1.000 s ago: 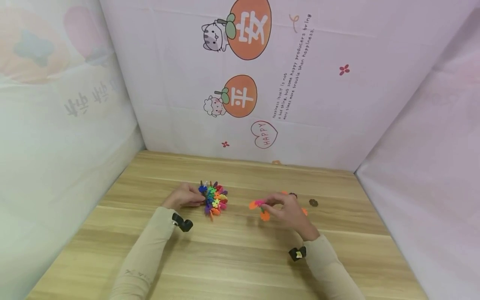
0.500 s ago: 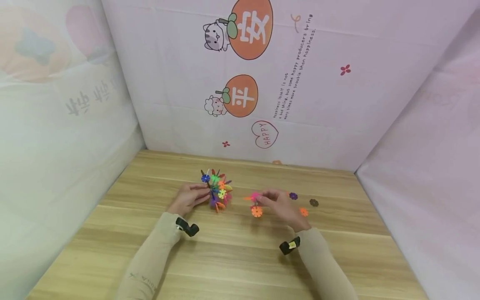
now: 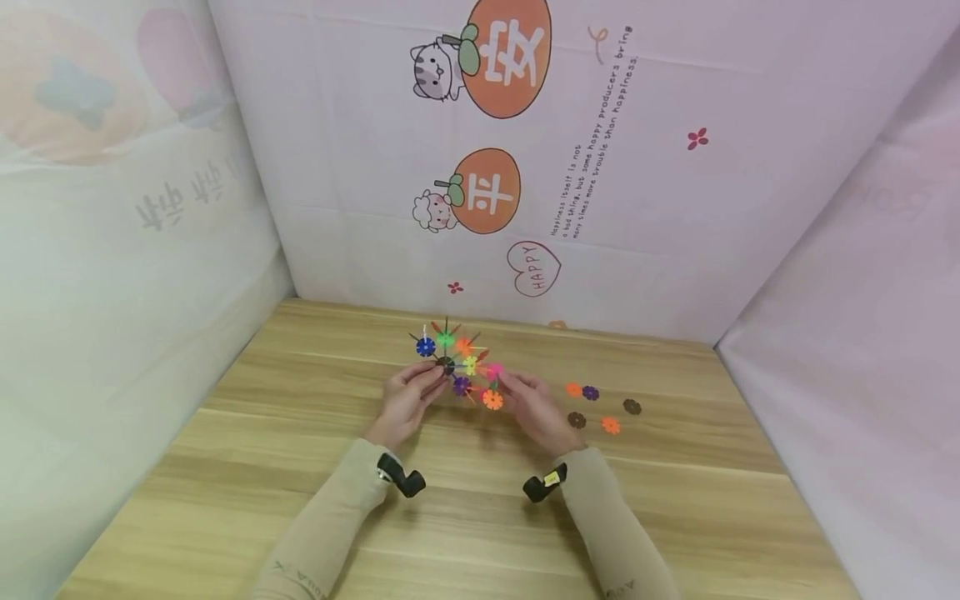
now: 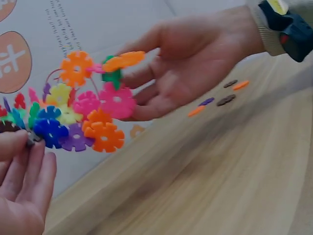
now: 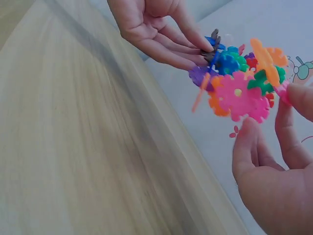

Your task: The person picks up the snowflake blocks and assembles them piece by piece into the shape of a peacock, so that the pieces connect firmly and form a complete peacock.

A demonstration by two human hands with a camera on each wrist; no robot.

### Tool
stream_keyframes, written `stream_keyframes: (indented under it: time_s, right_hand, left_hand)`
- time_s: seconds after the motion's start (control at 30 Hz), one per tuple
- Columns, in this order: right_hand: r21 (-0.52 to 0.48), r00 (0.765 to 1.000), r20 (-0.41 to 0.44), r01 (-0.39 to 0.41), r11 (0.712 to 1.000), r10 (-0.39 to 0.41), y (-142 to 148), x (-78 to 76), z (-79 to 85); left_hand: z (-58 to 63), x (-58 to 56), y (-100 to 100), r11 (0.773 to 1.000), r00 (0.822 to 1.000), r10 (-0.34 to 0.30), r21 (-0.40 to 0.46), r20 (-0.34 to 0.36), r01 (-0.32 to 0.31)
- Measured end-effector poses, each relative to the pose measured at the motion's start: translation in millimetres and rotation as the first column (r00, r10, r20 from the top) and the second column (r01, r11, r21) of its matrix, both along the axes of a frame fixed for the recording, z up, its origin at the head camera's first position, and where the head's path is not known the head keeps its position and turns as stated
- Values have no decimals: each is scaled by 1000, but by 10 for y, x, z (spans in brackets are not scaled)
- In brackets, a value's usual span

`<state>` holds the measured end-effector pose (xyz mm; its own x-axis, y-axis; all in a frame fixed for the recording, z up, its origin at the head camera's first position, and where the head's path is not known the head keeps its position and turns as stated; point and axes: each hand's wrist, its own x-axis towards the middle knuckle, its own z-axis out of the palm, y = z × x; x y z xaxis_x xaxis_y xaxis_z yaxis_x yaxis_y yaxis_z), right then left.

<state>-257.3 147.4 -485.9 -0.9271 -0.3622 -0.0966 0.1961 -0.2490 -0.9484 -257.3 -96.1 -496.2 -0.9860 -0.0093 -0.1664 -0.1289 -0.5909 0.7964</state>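
Note:
My left hand (image 3: 405, 406) pinches a dark disc at the near left side of a large cluster of interlocking snowflake discs (image 3: 470, 365), in many colours. My right hand (image 3: 536, 410) holds a smaller piece of joined pink, green and orange snowflake discs (image 4: 116, 100) by a pink disc. In the right wrist view, the thumb and fingers grip that smaller piece (image 5: 266, 81) at its edge. Both pieces are raised above the table and meet or overlap between the hands. Whether they are joined cannot be told.
On the wooden table (image 3: 465, 517), right of the hands, lie several loose discs: an orange one (image 3: 573, 389), a purple one (image 3: 590, 392), a brown one (image 3: 632, 407) and others. Printed cloth walls (image 3: 360, 167) stand at the back and both sides.
Both hands have come together, the left moving right with the large cluster, the right moving left with the small piece. A brown disc formerly behind the right hand now shows.

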Motion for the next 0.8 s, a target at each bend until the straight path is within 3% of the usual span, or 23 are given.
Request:
stream_keyframes:
  time_s: [0.13, 0.3, 0.47, 0.6, 0.7, 0.8]
  right_hand:
    - [-64, 996, 29, 89, 994, -88, -59, -30, 24]
    - [-117, 993, 23, 118, 986, -116, -65, -45, 45]
    - [-150, 996, 8, 91, 985, -91, -18, -74, 47]
    - [-110, 998, 17, 59, 992, -57, 52, -92, 45]
    - [-58, 1000, 16, 7, 998, -6, 113, -104, 44]
    - [12, 998, 3, -60, 998, 60, 156, -114, 50]
  left_hand:
    - [-39, 20, 75, 998, 999, -27, 52, -36, 29]
    - [-118, 40, 108, 988, 986, -128, 74, -104, 136]
    - [-93, 75, 93, 959, 957, -240, 112, -163, 260]
    - [-75, 82, 77, 937, 938, -312, 115, -151, 330]
    - [-82, 74, 66, 927, 926, -360, 67, -114, 369]
    - [-105, 68, 49, 906, 901, -422, -23, -102, 422]
